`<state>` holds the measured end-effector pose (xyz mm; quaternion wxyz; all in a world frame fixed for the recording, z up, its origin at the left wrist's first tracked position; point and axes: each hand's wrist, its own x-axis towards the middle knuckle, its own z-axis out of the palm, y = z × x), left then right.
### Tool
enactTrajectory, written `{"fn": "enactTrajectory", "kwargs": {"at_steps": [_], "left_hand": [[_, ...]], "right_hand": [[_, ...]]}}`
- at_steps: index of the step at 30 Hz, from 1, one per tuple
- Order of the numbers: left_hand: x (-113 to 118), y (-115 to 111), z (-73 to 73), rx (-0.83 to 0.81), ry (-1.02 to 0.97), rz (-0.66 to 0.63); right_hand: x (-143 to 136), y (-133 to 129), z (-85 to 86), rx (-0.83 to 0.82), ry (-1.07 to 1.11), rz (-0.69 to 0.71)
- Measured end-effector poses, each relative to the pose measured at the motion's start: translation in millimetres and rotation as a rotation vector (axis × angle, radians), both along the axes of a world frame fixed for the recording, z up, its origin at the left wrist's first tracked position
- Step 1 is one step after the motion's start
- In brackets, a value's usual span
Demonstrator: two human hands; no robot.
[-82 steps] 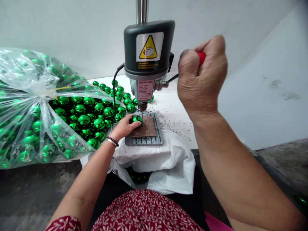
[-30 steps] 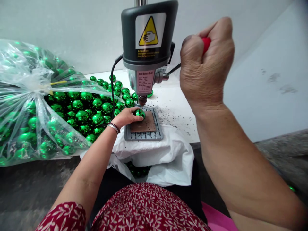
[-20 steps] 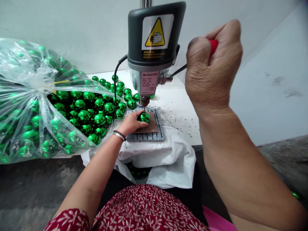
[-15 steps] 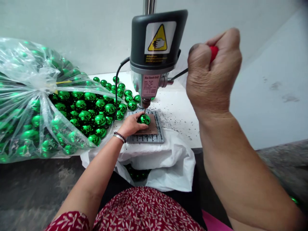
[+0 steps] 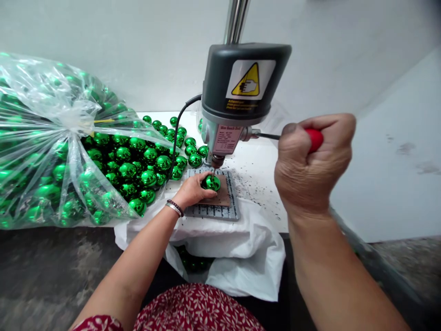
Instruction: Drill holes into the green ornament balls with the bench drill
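Observation:
A small bench drill [image 5: 246, 82] stands in front of me, its bit pointing down at a shiny green ball ornament [image 5: 212, 183]. My left hand [image 5: 197, 189] grips that ball between thumb and fingers on a brown board [image 5: 220, 196], which lies on the drill's grey base plate [image 5: 230, 214]. The bit meets the top of the ball; how deep it goes I cannot tell. My right hand [image 5: 313, 165] is closed around the red knob [image 5: 314, 140] of the drill's feed lever [image 5: 268, 135].
A clear plastic bag [image 5: 62, 147] full of green balls fills the left side, with several loose balls [image 5: 195, 160] behind the base. Dark shavings are scattered on the white table [image 5: 263, 184]. An open white bag [image 5: 244, 262] hangs at the front edge, with balls inside.
My right hand has pulled the lever down, and the chuck and bit have come lower onto the ball. The view has shifted a little. My left hand still holds the ball.

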<state>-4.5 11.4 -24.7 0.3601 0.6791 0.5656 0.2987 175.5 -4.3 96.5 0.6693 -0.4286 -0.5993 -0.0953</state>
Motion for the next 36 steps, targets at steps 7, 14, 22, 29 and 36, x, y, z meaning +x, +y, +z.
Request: {"fn": "enactTrajectory", "kwargs": {"at_steps": [7, 14, 22, 29, 36], "left_hand": [[0, -1, 1.6, -0.009, -0.016, -0.009], [-2, -2, 0.4, -0.006, -0.013, -0.026], [-4, 1, -7.4, 0.032, -0.063, -0.046], [-3, 0, -7.0, 0.012, -0.057, -0.013], [0, -6, -1.5, 0.022, -0.054, 0.007]], "right_hand": [[2, -1, -8.0, -0.006, 0.002, -0.030], [1, -6, -20.4, -0.018, -0.003, -0.042], [2, -9, -38.8, -0.025, -0.007, -0.028], [1, -12, -57.9, -0.005, -0.016, -0.004], [-4, 7, 17.4, -0.154, 0.056, -0.039]]}}
